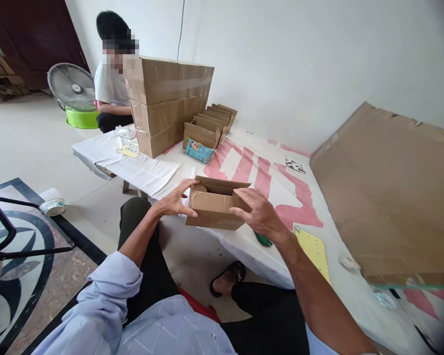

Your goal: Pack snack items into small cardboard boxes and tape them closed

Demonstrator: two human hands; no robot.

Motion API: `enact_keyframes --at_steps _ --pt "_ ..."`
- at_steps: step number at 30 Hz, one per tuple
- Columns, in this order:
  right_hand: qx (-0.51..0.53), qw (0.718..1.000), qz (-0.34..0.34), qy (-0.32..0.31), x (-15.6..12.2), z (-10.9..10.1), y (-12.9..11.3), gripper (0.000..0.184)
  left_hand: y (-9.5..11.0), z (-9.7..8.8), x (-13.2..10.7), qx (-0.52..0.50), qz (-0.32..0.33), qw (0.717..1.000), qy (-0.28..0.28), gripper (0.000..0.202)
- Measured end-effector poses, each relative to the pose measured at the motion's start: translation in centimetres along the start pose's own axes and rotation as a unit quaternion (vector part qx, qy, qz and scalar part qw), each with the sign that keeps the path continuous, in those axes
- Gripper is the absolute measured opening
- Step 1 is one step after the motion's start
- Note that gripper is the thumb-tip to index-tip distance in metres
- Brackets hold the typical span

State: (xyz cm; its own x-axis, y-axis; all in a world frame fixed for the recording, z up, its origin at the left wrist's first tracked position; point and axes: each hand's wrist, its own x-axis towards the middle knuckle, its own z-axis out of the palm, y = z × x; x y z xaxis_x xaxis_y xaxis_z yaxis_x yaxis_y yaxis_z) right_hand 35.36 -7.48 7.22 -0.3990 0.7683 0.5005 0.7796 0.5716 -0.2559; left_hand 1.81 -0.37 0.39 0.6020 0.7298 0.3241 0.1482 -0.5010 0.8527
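Note:
A small cardboard box (pixel 216 219) is held over the table's front edge, with long flaps standing up at its front and back. My left hand (pixel 176 198) grips its left end, thumb at the front and fingers at the back. At the other end, my right hand (pixel 258 209) has its thumb at the front flap and its fingers over the top. Part of the box's inside shows as a dark gap; the contents cannot be made out. A green round object (pixel 262 239) lies partly hidden under my right hand.
Large taped cartons (pixel 166 98) are stacked at the back left, beside a row of open boxes (pixel 210 123) and a blue packet (pixel 199 150). A big cardboard sheet (pixel 388 197) leans at right. A yellow sheet (pixel 313 251) lies nearby. Another person (pixel 113 93) sits behind the cartons.

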Motion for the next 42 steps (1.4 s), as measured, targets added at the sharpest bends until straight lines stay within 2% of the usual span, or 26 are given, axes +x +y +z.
enact_keyframes --at_steps 2,5,7,9,12,15,19,24,26,31,33,36,39,42 --pt "-0.007 0.999 -0.024 -0.036 1.7 1.3 -1.4 0.048 0.0 0.0 0.0 0.004 0.001 1.000 -0.003 0.115" --pt "-0.023 0.999 -0.036 -0.029 1.4 1.6 -2.5 0.031 -0.2 -0.2 0.1 0.007 0.007 1.000 -0.010 0.118" --pt "-0.047 0.998 -0.048 0.000 -0.4 1.3 -3.3 0.025 -0.5 -0.6 0.1 0.010 0.011 1.000 -0.026 0.120" --pt "-0.079 0.994 -0.070 0.019 -2.8 1.1 -4.3 0.031 -0.8 -1.2 0.0 0.014 0.011 0.998 -0.053 0.116" --pt "-0.108 0.989 -0.101 0.020 -6.0 1.3 -5.9 0.039 -0.8 -2.4 -0.1 0.011 0.002 0.996 -0.092 0.098" --pt "-0.133 0.984 -0.117 0.030 -7.5 1.9 -6.7 0.038 0.3 -2.7 0.3 0.014 -0.004 0.996 -0.084 0.076" --pt "-0.143 0.978 -0.136 0.061 -7.0 2.5 -7.1 0.028 2.4 -0.7 1.6 0.098 -0.013 0.995 -0.023 0.062" --pt "-0.124 0.982 -0.129 0.064 -6.3 2.6 -7.2 0.028 4.1 2.2 3.1 0.261 -0.080 0.962 0.011 0.057" --pt "-0.118 0.984 -0.125 0.051 -6.4 2.5 -7.3 0.028 4.5 2.5 3.4 0.291 -0.095 0.952 0.013 0.055" --pt "-0.107 0.988 -0.108 0.023 -6.3 2.3 -7.2 0.023 5.0 2.7 4.0 0.313 -0.115 0.943 0.007 0.066" --pt "-0.105 0.990 -0.092 0.009 -5.9 2.3 -7.1 0.024 4.9 2.8 4.2 0.297 -0.110 0.948 0.016 0.063" --pt "-0.103 0.992 -0.067 -0.016 -5.2 2.3 -6.9 0.027 4.3 2.8 4.0 0.225 -0.067 0.971 0.046 0.057" --pt "-0.100 0.993 -0.037 -0.051 -4.4 1.9 -6.5 0.033 3.3 2.1 3.4 0.101 -0.022 0.991 0.082 0.055" --pt "-0.085 0.992 -0.001 -0.096 -3.5 1.1 -6.2 0.037 2.1 1.1 2.6 -0.066 -0.027 0.992 0.103 0.055"
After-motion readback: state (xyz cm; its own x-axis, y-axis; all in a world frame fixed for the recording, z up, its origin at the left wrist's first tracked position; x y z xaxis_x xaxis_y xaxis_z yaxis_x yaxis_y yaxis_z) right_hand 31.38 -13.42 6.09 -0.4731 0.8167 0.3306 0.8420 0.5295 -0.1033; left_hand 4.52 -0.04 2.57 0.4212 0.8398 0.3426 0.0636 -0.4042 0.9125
